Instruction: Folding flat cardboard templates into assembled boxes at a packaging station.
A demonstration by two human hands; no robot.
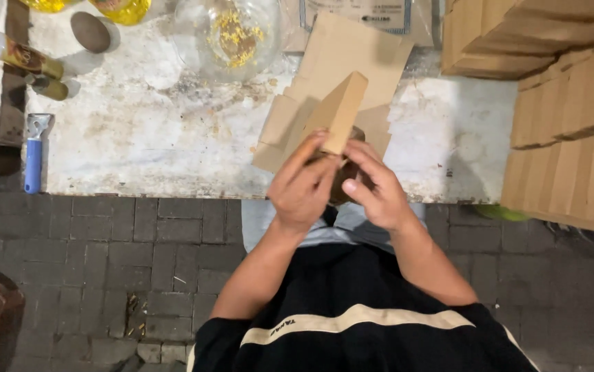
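Observation:
Both my hands hold a small brown cardboard box [340,110] just above the front edge of a worn white table [138,138]. My left hand [304,186] grips its lower left side, fingers pointing up. My right hand [373,189] pinches the bottom flaps from the right. The box stands tilted, one end pointing away from me. Flat cardboard blanks [342,52] lie on the table under and behind it.
Stacks of folded cardboard [572,138] rise at the right. A clear glass bowl [228,34] with yellow bits stands at the back, bottles [14,55] and a blue-handled scraper [33,155] at the left. Brick paving [118,262] lies below.

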